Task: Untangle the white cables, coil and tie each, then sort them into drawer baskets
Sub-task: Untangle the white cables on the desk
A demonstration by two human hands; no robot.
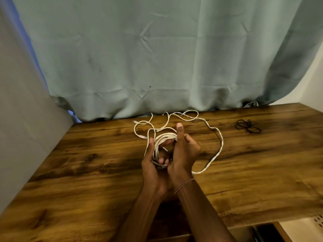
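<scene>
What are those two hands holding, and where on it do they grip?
Both hands hold the white cable by its coiled part: the left hand and right hand cup the loops, while the loose tail lies on the table.

A pale teal curtain (157, 55) hangs creased behind a dark-grained wooden table (87, 163), a grey panel (22, 119) standing at its left and a white wall (312, 84) at right

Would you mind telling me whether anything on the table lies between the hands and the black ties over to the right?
Nothing solid does. Only a loose loop of the white cable trails across the wooden table between the right hand and the black ties.
</scene>
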